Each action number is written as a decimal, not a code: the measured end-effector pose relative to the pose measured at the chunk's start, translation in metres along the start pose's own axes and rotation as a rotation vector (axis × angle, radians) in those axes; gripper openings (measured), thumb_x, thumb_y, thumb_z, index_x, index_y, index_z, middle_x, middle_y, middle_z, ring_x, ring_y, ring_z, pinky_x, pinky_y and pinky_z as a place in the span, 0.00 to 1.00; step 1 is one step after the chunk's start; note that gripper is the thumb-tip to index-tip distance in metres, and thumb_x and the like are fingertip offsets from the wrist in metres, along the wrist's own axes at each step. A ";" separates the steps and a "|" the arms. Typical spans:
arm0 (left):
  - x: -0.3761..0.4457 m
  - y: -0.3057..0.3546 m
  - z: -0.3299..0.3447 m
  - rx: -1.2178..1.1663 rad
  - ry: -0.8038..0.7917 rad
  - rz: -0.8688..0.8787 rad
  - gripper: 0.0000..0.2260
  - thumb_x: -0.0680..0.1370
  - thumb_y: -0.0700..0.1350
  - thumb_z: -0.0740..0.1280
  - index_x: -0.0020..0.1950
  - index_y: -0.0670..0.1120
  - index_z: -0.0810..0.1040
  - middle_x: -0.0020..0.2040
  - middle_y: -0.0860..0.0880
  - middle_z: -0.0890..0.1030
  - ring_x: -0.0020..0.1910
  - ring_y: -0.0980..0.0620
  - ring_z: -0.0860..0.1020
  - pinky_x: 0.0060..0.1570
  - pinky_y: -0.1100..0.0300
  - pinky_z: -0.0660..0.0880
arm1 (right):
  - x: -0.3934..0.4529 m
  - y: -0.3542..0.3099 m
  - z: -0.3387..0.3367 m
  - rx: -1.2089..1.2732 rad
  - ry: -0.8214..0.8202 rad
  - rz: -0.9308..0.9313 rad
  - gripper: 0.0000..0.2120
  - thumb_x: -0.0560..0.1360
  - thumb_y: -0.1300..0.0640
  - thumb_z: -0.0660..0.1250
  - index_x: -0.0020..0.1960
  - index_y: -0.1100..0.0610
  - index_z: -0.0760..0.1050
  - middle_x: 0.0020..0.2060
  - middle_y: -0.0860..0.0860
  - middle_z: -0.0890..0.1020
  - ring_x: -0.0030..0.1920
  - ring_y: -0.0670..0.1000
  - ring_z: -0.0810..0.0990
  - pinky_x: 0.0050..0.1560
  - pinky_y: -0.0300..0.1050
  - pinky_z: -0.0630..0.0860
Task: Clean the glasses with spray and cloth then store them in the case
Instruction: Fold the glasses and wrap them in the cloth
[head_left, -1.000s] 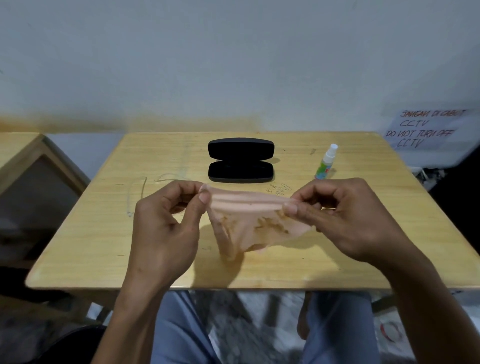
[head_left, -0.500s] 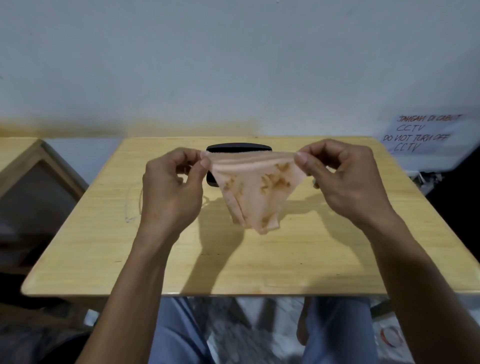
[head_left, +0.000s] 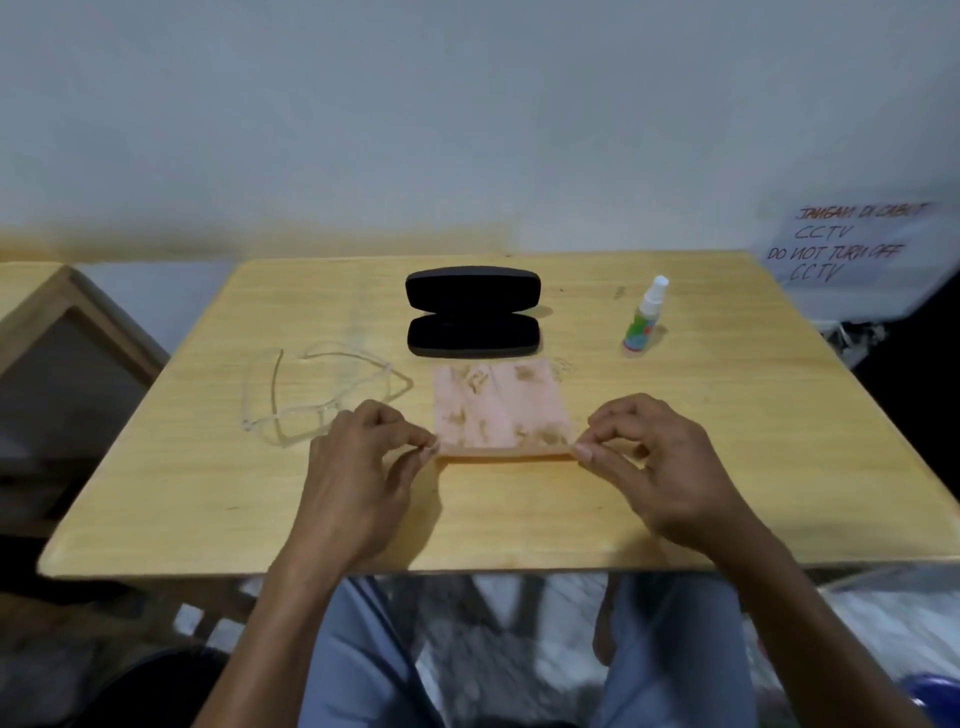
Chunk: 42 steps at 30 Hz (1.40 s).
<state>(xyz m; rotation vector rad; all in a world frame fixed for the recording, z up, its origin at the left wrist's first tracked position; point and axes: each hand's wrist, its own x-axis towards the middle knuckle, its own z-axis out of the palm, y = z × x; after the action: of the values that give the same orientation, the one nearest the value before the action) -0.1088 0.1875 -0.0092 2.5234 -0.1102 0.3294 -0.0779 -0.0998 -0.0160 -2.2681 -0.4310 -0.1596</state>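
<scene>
A pink patterned cloth (head_left: 501, 408) lies flat on the wooden table (head_left: 727, 441), just in front of the case. My left hand (head_left: 358, 478) pinches its near left corner and my right hand (head_left: 660, 467) pinches its near right corner. The black glasses case (head_left: 472, 312) lies open at the table's far middle, with nothing inside. Clear-framed glasses (head_left: 322, 395) rest unfolded on the table to the left of the cloth, beside my left hand. A small spray bottle (head_left: 644, 317) with a white cap stands upright to the right of the case.
A second wooden table (head_left: 47, 312) stands to the left across a gap. A handwritten paper sign (head_left: 852, 244) hangs at the far right by the wall. My knees in blue trousers (head_left: 358, 670) show below the table's near edge.
Both hands have lowered the cloth from mid-air and spread it flat on the table in front of the case. The glasses, case and bottle have not moved.
</scene>
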 end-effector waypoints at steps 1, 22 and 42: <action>-0.005 -0.001 0.003 0.037 -0.026 0.010 0.03 0.76 0.47 0.71 0.47 0.54 0.84 0.45 0.53 0.75 0.49 0.46 0.76 0.46 0.45 0.73 | -0.005 0.003 0.002 -0.016 -0.018 -0.004 0.01 0.74 0.54 0.75 0.44 0.50 0.84 0.48 0.45 0.80 0.52 0.49 0.78 0.49 0.38 0.70; -0.033 -0.007 0.004 0.175 -0.095 0.003 0.07 0.76 0.51 0.70 0.52 0.60 0.84 0.50 0.55 0.75 0.51 0.49 0.73 0.50 0.53 0.62 | -0.034 0.005 0.020 -0.191 -0.031 -0.036 0.12 0.74 0.45 0.70 0.48 0.50 0.87 0.56 0.48 0.78 0.57 0.51 0.73 0.54 0.35 0.69; -0.038 -0.008 -0.001 0.055 0.088 -0.014 0.08 0.74 0.52 0.71 0.51 0.55 0.85 0.49 0.54 0.77 0.51 0.51 0.74 0.53 0.46 0.70 | -0.015 -0.023 0.028 -0.034 0.100 -0.031 0.03 0.73 0.51 0.76 0.44 0.50 0.85 0.49 0.46 0.82 0.53 0.48 0.78 0.50 0.35 0.71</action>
<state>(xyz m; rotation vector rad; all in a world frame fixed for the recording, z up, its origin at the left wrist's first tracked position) -0.1448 0.1943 -0.0229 2.5584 -0.0499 0.4431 -0.1009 -0.0689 -0.0220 -2.2766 -0.4135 -0.2966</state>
